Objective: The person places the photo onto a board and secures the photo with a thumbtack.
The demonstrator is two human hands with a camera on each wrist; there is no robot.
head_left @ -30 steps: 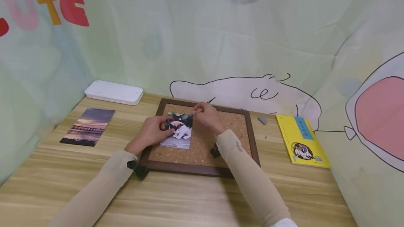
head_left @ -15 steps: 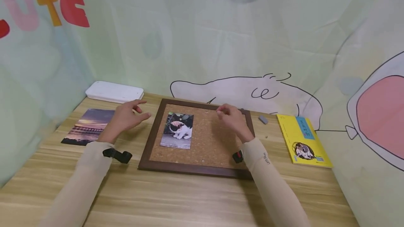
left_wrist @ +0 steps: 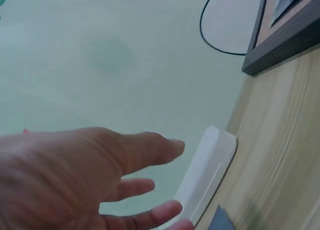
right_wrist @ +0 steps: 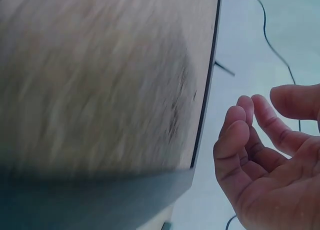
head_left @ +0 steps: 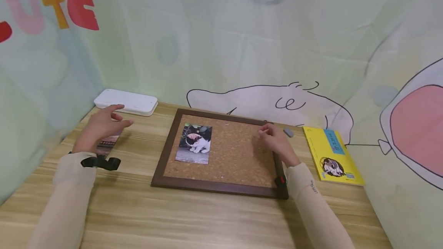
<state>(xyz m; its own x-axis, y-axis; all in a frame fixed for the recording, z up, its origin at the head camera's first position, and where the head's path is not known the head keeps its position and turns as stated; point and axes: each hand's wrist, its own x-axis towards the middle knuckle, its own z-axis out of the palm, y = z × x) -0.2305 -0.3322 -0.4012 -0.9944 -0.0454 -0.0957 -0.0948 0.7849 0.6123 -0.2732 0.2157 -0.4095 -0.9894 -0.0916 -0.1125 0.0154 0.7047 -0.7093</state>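
A photo of a black-and-white cat (head_left: pixel 195 145) lies on the left part of the brown-framed corkboard (head_left: pixel 238 160), with a pin head near its top edge. Left of the board, my left hand (head_left: pixel 100 128) hovers over the sunset photo (head_left: pixel 108 145) and hides most of it. Its fingers are spread and hold nothing; the left wrist view shows the thumb well apart from them. Over the board's right side is my right hand (head_left: pixel 278 143). In the right wrist view its fingers (right_wrist: pixel 232 140) curl loosely, apart from the thumb, around nothing.
A white case (head_left: pixel 126 101) sits at the back left by the curtain. Right of the board are a small grey eraser-like block (head_left: pixel 288 132) and a yellow book (head_left: pixel 327 164). A printed curtain (head_left: pixel 221 49) closes off the back and sides of the wooden table (head_left: pixel 194 218).
Both hands have left the cat photo, which stays on the board. My left hand has moved left over the sunset photo, and my right hand has moved right towards the board's right edge.
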